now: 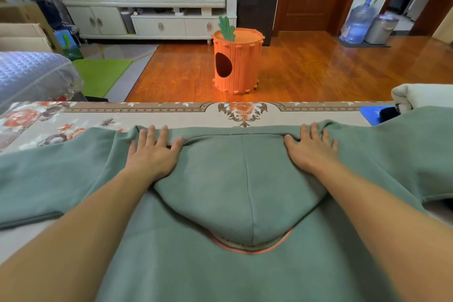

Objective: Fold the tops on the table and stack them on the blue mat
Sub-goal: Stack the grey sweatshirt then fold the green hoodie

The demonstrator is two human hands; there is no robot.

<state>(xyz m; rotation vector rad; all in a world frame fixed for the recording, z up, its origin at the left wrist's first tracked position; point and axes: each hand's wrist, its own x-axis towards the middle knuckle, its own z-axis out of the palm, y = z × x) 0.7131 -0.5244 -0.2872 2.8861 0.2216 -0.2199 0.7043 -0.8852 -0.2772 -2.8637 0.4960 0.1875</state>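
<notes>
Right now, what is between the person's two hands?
In the head view, the folded-down hood of the green fleece hoodie lies between the left hand and the right hand, which both rest flat on it.

Green hoodie (245, 179) covers most of the counter (171, 115), sleeves out both ways. Free strip beyond hoodie's far edge. Blue mat (367, 111) just past its right sleeve, part covered; cream fabric roll (421, 95) and a dark item crowd it.
</notes>
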